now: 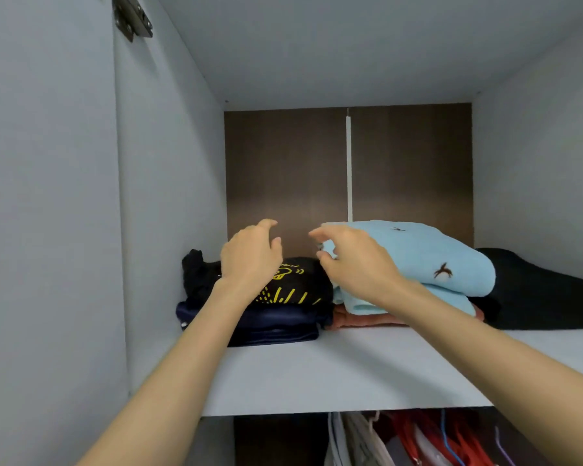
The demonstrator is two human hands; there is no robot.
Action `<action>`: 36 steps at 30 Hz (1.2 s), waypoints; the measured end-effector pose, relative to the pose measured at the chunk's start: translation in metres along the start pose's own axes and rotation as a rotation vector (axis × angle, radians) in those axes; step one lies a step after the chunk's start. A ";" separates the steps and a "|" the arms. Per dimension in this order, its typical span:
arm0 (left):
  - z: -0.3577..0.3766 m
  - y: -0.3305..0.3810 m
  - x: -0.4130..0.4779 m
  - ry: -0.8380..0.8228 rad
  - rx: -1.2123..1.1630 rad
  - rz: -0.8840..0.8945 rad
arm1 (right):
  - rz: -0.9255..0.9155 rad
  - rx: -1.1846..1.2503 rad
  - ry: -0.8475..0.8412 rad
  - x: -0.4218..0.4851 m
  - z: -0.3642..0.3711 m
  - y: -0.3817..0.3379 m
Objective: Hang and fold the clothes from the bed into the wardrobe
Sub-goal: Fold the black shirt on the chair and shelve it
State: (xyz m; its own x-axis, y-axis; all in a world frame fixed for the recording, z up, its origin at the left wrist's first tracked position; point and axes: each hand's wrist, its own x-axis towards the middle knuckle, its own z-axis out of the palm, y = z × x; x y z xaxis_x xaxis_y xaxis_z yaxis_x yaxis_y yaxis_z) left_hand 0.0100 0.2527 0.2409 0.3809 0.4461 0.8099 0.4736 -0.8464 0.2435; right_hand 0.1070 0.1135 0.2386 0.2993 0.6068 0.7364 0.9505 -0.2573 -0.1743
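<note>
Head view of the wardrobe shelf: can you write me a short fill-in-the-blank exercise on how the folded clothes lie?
1. The black T-shirt carries a print coloured ____.
2. It lies on top of a folded garment whose colour is ____.
3. The light blue fold sits to the ____ of the black T-shirt.

Missing words: yellow; navy; right.

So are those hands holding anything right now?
Left hand holds nothing. Right hand curls at the left edge of the light blue garment; a real grip cannot be told.
</note>
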 end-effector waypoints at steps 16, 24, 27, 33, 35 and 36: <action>-0.102 0.135 -0.201 -0.074 -0.057 0.064 | 0.044 0.060 -0.035 -0.220 -0.125 0.032; -0.142 0.174 -0.285 -0.221 -0.101 0.071 | 0.136 0.103 -0.065 -0.322 -0.180 0.019; -0.153 0.182 -0.318 -0.253 -0.116 0.105 | 0.185 0.112 -0.095 -0.359 -0.193 0.011; -0.172 0.195 -0.385 -0.393 -0.197 0.183 | 0.355 0.109 -0.097 -0.438 -0.211 -0.017; -0.180 0.197 -0.410 -0.433 -0.225 0.219 | 0.409 0.101 -0.098 -0.469 -0.217 -0.031; -0.184 0.198 -0.420 -0.451 -0.237 0.236 | 0.430 0.092 -0.102 -0.482 -0.219 -0.037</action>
State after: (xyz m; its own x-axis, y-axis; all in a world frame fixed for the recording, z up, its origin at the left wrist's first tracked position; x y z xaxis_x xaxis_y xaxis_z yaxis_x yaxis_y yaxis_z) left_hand -0.2019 -0.1563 0.0468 0.7815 0.2724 0.5613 0.1624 -0.9575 0.2385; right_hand -0.0912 -0.3345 0.0334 0.6711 0.5319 0.5165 0.7400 -0.4370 -0.5113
